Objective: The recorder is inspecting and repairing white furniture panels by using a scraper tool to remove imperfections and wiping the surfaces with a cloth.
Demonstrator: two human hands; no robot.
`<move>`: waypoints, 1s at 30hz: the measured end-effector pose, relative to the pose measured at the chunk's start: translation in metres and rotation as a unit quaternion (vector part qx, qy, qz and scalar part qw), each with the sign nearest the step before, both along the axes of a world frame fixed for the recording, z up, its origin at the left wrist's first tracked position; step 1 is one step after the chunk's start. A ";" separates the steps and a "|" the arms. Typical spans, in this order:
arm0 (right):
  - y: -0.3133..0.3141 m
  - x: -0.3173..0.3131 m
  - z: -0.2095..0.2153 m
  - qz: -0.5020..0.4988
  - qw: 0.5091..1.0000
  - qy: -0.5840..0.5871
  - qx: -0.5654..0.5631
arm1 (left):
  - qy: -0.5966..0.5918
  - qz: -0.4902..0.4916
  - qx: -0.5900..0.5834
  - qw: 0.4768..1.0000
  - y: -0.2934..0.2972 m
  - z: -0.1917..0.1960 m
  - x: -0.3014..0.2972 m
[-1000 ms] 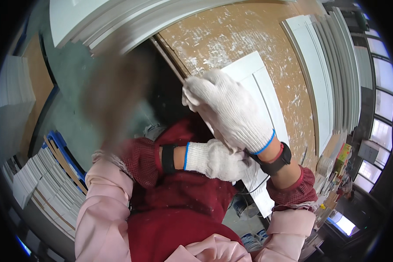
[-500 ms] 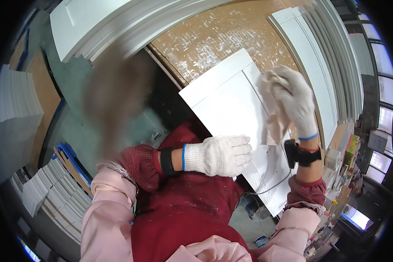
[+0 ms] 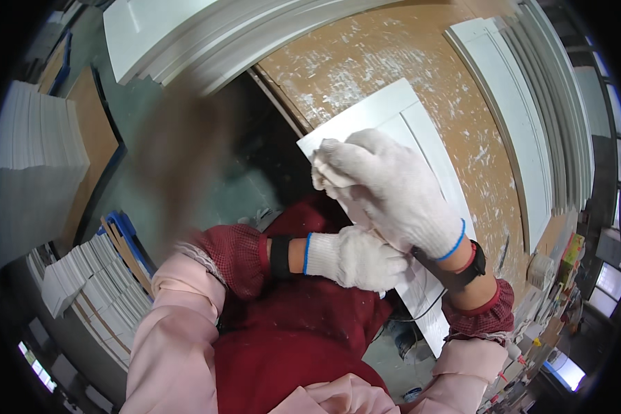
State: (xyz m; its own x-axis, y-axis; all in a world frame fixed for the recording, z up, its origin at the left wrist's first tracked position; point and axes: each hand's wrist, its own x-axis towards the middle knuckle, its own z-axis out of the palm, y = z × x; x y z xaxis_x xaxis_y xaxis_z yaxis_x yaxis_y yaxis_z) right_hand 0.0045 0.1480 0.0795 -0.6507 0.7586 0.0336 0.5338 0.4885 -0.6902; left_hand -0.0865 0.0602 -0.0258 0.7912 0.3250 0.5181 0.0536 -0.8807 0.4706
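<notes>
A white cabinet door (image 3: 366, 114) with a recessed panel lies slanted across the worktable before me. My right hand (image 3: 400, 193), in a white knit glove with a blue cuff, is closed round a pale beige cloth (image 3: 331, 176). It sits over the door's left edge, and part of the cloth hangs down toward my other hand. My left hand (image 3: 366, 261), gloved alike, is at the door's near left edge with its fingers bent over it; its thumb is hidden. A dark strap and a thin cable show at my right wrist.
The brown tabletop (image 3: 345, 55) is smeared with white. White doors are stacked along its far left (image 3: 165, 34) and its right side (image 3: 510, 117). More white panels (image 3: 96, 290) stand at left on the floor. Small items (image 3: 545, 303) crowd the right. A brown blur (image 3: 183, 152) covers the left.
My right hand has swept the cloth leftward from the door's right side to its left edge. My left hand's fingers, flat before, are now bent. The view has shifted slightly.
</notes>
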 end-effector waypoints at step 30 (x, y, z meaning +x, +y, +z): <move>0.014 -0.037 -0.023 -0.083 0.992 -0.096 0.028 | -0.035 -0.071 -0.006 0.997 0.004 -0.013 0.009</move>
